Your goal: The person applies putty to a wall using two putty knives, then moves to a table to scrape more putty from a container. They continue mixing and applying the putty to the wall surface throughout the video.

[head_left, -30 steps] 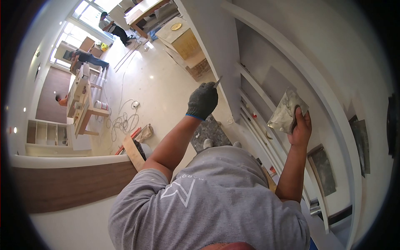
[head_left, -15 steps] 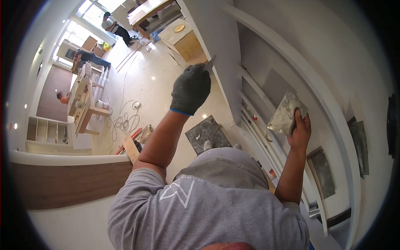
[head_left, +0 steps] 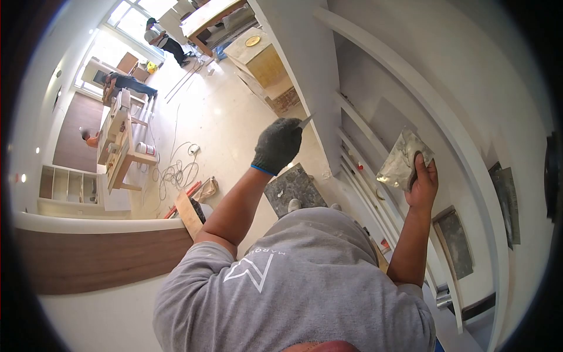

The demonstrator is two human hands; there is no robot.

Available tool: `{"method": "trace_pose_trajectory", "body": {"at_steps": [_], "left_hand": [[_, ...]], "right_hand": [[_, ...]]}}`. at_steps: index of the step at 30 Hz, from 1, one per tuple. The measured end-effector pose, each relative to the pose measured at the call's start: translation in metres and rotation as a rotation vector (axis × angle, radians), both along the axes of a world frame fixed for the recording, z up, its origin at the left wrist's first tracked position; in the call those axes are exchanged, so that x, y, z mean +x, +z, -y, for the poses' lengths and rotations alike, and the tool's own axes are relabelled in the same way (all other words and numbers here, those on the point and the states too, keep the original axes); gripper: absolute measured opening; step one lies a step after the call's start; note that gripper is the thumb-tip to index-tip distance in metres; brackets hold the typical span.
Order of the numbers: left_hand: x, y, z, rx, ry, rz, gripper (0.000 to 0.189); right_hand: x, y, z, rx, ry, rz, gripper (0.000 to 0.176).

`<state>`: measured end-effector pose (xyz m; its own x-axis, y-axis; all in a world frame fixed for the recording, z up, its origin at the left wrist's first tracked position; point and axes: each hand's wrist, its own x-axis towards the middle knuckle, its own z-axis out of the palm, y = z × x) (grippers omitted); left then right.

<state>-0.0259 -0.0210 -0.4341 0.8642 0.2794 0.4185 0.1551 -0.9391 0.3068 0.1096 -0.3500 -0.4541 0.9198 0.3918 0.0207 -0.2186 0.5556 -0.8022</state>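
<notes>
My left hand, in a dark knit glove with a blue cuff, is closed around a putty knife. Only the thin pointed blade shows, right at the edge of a tall white panel. On the other side, my bare right hand grips a squarish, putty-smeared plate by its lower corner, thumb across its face. The plate is held up in front of the white shelving.
Below my feet lies a dark stained board. A wooden box stands beyond the panel. Cables coil on the floor near a workbench. Two people work farther back. A dark square plate rests by the shelving.
My left hand has moved down and slightly right, bringing the putty knife lower along the panel's edge. My right hand and its plate stay in place.
</notes>
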Motion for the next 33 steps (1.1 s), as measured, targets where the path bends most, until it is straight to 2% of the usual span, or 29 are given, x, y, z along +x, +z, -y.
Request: {"method": "trace_pose_trajectory", "body": {"at_steps": [5,9,15,21,22,25,31,33], "left_hand": [[-0.003,-0.027,0.002,-0.049,0.036,-0.125,0.017],[0.006,-0.022,0.001,-0.015,0.032,-0.121,0.016],[0.017,0.007,0.005,-0.003,0.12,-0.133,0.014],[0.013,0.057,0.008,0.05,0.127,0.038,0.015],[0.012,0.059,0.006,0.058,0.093,0.131,0.015],[0.001,0.065,0.002,0.028,0.024,0.098,0.015],[0.003,0.002,-0.039,-0.041,-0.064,0.056,0.01],[0.011,-0.007,-0.045,0.051,-0.065,0.016,0.01]], "right_hand": [[0.003,-0.006,0.002,-0.006,0.005,-0.013,0.031],[0.002,-0.003,0.002,-0.004,0.014,-0.026,0.032],[0.001,0.002,0.001,0.023,0.03,-0.018,0.033],[0.0,0.004,0.001,0.019,0.033,-0.001,0.034],[0.0,0.004,0.001,0.017,0.033,0.001,0.034],[0.002,0.0,0.001,0.02,0.027,-0.036,0.035],[0.004,-0.006,0.003,0.021,0.047,-0.019,0.036],[0.004,-0.005,0.003,0.009,0.03,-0.023,0.036]]}}
